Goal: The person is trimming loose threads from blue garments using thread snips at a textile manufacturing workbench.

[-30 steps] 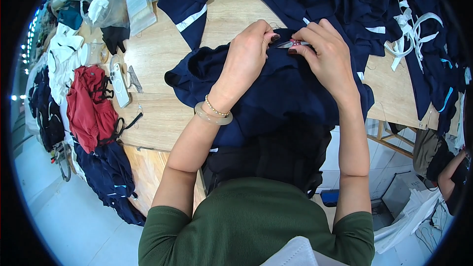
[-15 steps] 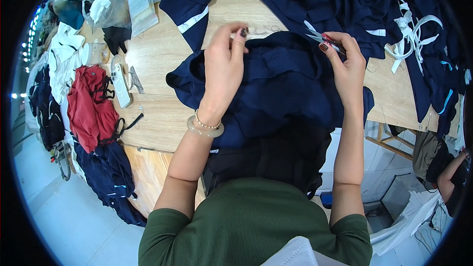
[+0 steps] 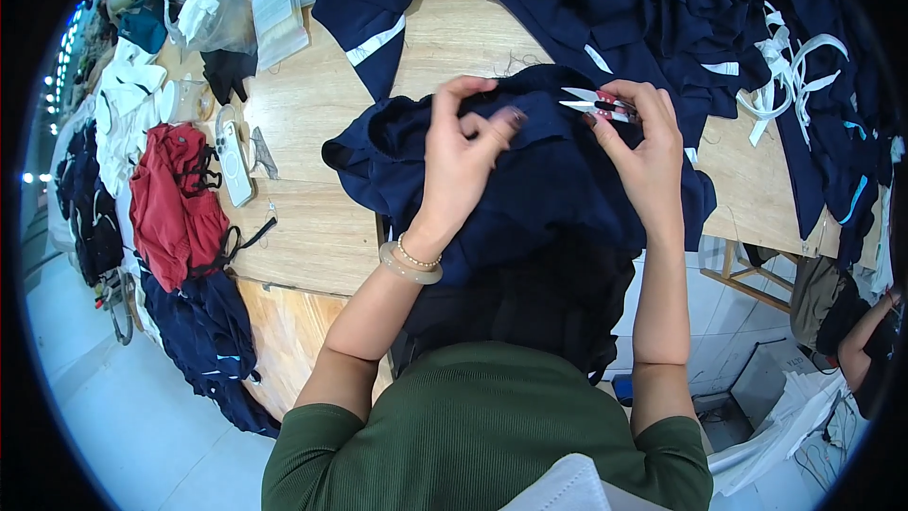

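Observation:
A dark navy garment (image 3: 530,199) lies bunched at the near edge of the table and over my lap. Above its left part is my left hand (image 3: 463,147), fingers bent and apart around a gap, the thumb smeared by motion; nothing shows in it. My right hand (image 3: 643,128) is closed on thread snips (image 3: 605,105) with red on the handle. Their two silver blades point left and stand apart, just over the garment's upper edge. Loose threads (image 3: 515,64) lie on the wood beyond that edge.
Navy garments (image 3: 681,9) cover the table's far side, with white straps (image 3: 794,76) at the right. On the left are a phone (image 3: 234,163), a red garment (image 3: 175,199) and plastic bags (image 3: 279,19). Another person's arm (image 3: 863,331) shows at the far right.
My left hand has moved right and slightly down over the garment. My right hand has shifted left with the snips, whose blades now point left over the cloth.

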`<state>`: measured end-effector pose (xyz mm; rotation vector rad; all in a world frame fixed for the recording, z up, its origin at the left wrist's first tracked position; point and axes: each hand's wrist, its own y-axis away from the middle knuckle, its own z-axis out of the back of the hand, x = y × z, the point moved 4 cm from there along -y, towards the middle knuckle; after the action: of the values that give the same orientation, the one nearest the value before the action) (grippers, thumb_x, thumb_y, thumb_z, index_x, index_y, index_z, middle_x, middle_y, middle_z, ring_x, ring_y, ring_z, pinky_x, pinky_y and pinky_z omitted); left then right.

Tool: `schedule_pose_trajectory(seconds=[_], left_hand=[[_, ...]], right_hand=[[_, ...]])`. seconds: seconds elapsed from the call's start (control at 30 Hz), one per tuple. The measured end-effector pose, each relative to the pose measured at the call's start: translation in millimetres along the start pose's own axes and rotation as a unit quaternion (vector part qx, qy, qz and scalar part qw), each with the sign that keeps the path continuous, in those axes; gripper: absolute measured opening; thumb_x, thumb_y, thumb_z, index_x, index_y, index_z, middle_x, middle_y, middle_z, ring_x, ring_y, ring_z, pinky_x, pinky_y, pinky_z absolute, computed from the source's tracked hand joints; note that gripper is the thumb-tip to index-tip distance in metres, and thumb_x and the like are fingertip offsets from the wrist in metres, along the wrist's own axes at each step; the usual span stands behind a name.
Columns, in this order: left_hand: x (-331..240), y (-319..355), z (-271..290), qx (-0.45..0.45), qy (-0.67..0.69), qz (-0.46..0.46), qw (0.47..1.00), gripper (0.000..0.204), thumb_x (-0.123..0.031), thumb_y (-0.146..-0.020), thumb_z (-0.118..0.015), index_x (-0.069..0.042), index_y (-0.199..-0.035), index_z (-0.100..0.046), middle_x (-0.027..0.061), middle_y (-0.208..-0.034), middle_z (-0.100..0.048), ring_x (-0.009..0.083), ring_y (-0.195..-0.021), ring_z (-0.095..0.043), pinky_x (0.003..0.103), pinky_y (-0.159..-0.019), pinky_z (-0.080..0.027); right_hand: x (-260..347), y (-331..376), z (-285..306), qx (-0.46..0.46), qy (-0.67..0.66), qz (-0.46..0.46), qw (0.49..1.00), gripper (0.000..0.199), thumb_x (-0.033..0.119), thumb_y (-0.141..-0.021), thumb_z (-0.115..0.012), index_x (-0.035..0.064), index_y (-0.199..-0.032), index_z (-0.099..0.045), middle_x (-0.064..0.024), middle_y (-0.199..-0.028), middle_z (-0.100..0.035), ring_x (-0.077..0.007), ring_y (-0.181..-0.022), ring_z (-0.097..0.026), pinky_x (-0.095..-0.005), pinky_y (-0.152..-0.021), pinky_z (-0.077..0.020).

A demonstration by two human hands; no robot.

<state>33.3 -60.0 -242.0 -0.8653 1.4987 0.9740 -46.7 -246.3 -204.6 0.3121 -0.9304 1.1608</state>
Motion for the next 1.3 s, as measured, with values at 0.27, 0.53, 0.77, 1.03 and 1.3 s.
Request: schedule_pose_trajectory(seconds=[0.27, 0.53, 0.77, 1.03, 1.3], left_hand=[[11, 1, -13, 0.086, -0.216, -0.068, 0.970, 0.054, 0.009, -0.071, -0.074, -0.001, -0.119, -0.050, 0.0050, -0.117, -0.051, 0.0081, -0.073, -0.056, 0.018, -0.062, -0.046], [8, 3, -14, 0.092, -0.175, -0.095, 0.976, 0.053, 0.017, -0.070, -0.069, -0.003, -0.115, -0.051, 0.0053, -0.122, -0.047, 0.0091, -0.084, -0.054, 0.019, -0.067, -0.049], [7, 5, -15, 0.088, -0.170, -0.104, 0.976, 0.053, 0.017, -0.069, -0.069, -0.004, -0.115, -0.051, 0.0049, -0.122, -0.047, 0.0085, -0.084, -0.053, 0.019, -0.068, -0.048], [6, 5, -14, 0.089, -0.167, -0.116, 0.975, 0.053, 0.017, -0.069, -0.069, -0.005, -0.114, -0.052, 0.0050, -0.122, -0.047, 0.0085, -0.084, -0.053, 0.019, -0.068, -0.049], [5, 6, -15, 0.091, -0.171, -0.119, 0.974, 0.054, 0.018, -0.068, -0.069, -0.005, -0.114, -0.053, 0.0053, -0.122, -0.047, 0.0092, -0.084, -0.053, 0.020, -0.068, -0.049]], right_hand=[[1, 0, -16, 0.034, 0.001, 0.034, 0.999, 0.025, 0.007, -0.074, -0.071, 0.0044, -0.097, -0.062, -0.0064, -0.087, -0.060, -0.0219, -0.083, -0.051, -0.0308, -0.072, -0.0439], [3, 5, -20, 0.027, -0.019, 0.015, 0.999, 0.027, 0.004, -0.073, -0.072, 0.0033, -0.098, -0.063, -0.0046, -0.087, -0.058, -0.0186, -0.085, -0.052, -0.0281, -0.074, -0.0440], [6, 3, -20, -0.007, 0.009, 0.068, 0.998, 0.030, 0.004, -0.070, -0.074, 0.0052, -0.097, -0.062, -0.0055, -0.086, -0.059, -0.0225, -0.081, -0.051, -0.0319, -0.070, -0.0441], [6, 3, -21, 0.006, 0.021, 0.080, 0.997, 0.031, 0.004, -0.068, -0.075, 0.0056, -0.097, -0.062, -0.0043, -0.087, -0.059, -0.0224, -0.081, -0.051, -0.0319, -0.072, -0.0436], [6, 2, -20, 0.019, 0.020, 0.085, 0.996, 0.030, 0.004, -0.068, -0.075, 0.0061, -0.096, -0.062, -0.0042, -0.086, -0.058, -0.0219, -0.080, -0.050, -0.0314, -0.071, -0.0422]])
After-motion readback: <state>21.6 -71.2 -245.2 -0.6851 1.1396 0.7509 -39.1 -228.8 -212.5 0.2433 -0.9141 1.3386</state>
